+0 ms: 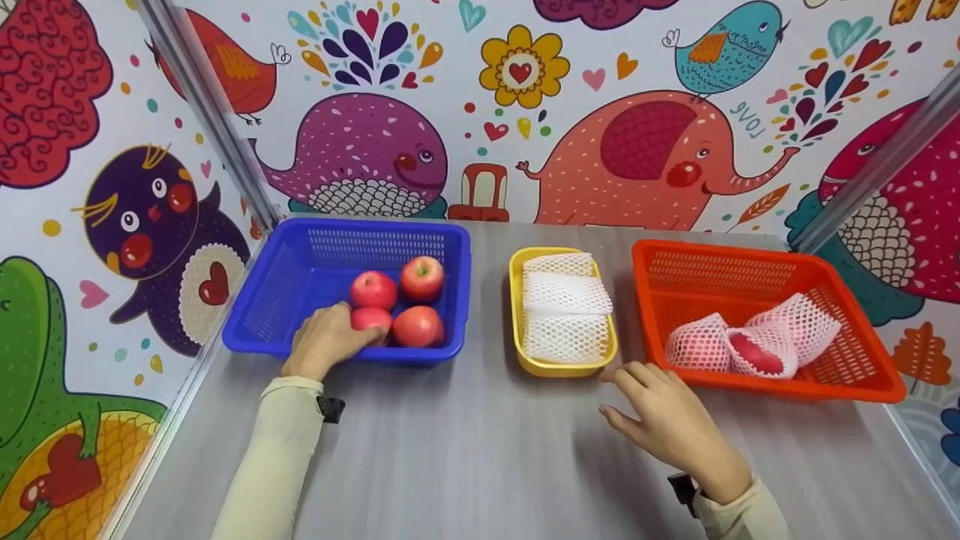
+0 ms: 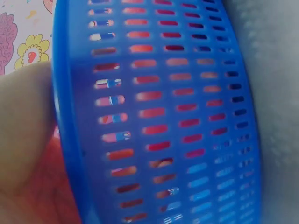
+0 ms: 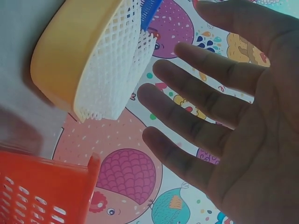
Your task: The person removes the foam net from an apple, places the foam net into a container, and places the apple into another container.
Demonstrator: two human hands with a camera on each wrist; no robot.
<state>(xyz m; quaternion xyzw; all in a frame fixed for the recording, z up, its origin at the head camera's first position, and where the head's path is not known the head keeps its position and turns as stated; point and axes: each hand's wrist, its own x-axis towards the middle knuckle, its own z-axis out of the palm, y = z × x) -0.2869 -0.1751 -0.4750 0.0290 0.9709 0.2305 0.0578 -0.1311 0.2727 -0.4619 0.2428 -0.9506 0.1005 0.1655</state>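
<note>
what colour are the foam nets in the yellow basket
White, with an open mesh pattern; the foam nets show best in the head view.

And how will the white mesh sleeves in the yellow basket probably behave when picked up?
The white mesh sleeves would probably be floppy, since they lie flattened in the yellow basket. They are likely light for their size, because the netting is full of holes. They may also stretch, as similar sleeves curve around fruit in the orange basket.
</note>
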